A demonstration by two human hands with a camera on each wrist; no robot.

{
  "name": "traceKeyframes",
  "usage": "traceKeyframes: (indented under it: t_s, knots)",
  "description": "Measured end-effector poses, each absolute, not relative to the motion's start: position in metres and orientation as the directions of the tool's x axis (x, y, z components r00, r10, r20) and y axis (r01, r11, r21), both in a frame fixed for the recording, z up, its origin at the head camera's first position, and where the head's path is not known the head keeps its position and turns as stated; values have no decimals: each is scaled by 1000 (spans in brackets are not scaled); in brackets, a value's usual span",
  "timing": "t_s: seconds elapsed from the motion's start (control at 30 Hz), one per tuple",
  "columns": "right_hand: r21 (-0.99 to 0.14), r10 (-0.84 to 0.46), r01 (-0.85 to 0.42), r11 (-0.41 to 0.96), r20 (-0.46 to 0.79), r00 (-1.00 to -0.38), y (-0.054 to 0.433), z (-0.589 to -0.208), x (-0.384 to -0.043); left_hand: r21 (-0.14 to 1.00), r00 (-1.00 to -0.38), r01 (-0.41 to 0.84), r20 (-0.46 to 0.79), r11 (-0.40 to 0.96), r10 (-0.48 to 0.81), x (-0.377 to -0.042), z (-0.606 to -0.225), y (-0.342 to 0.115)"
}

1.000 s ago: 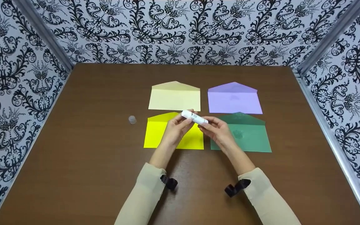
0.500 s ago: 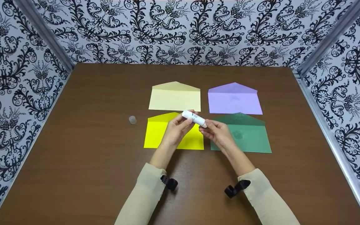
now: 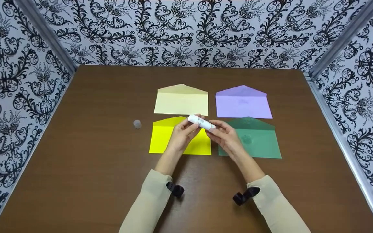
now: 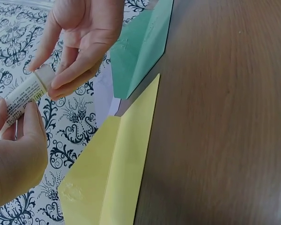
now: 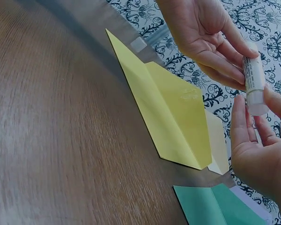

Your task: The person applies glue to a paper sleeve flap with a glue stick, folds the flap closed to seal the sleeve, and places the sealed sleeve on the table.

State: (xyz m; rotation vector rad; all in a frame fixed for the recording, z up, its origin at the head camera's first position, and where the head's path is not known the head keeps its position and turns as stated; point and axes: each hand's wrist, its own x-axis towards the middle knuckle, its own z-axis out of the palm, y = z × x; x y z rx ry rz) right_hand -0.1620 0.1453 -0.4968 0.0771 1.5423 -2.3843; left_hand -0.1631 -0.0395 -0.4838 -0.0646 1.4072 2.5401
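Observation:
A white glue stick (image 3: 202, 122) is held tilted above the yellow envelope (image 3: 199, 145). My left hand (image 3: 180, 136) grips its upper-left end between thumb and fingers. At the lower-right end, the thumb and fingers of my right hand (image 3: 227, 137) pinch the base; the left wrist view shows them around the smooth white base (image 4: 45, 75), below the printed label. The yellow flap (image 5: 182, 103) stands open and carries a whitish glue smear (image 5: 191, 94). Beneath the right hand lies the green envelope (image 3: 261, 144), flap open, with a smear on that flap (image 4: 124, 44).
Behind these two lie a cream envelope (image 3: 180, 102) and a purple envelope (image 3: 243, 105), flaps open and pointing away. A small translucent cap (image 3: 137, 124) rests left of the yellow envelope. Patterned walls (image 3: 186, 32) border the brown table (image 3: 92, 161) on three sides.
The right hand's fingers have shifted slightly around the glue stick's base, moving down it and back again. The left hand, envelopes and cap keep their places.

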Motion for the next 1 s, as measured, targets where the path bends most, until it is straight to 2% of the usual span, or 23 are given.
traceKeyframes:
  t_s: [0.33, 0.7, 1.0]
  knots:
    - [-872, -155, 298, -387, -257, -954, 146, -498, -163, 830, -973, -216, -138, -515, 186, -163, -484, -40]
    - [-888, -188, 358, -289, -314, -930, 148, -502, -164, 838, -971, -224, -149, -498, 186, -162, -484, -38]
    - [-854, -238, 338, -395, -260, -936, 148, -500, -162, 848, -972, -213, -136, -486, 189, -162, -486, -39]
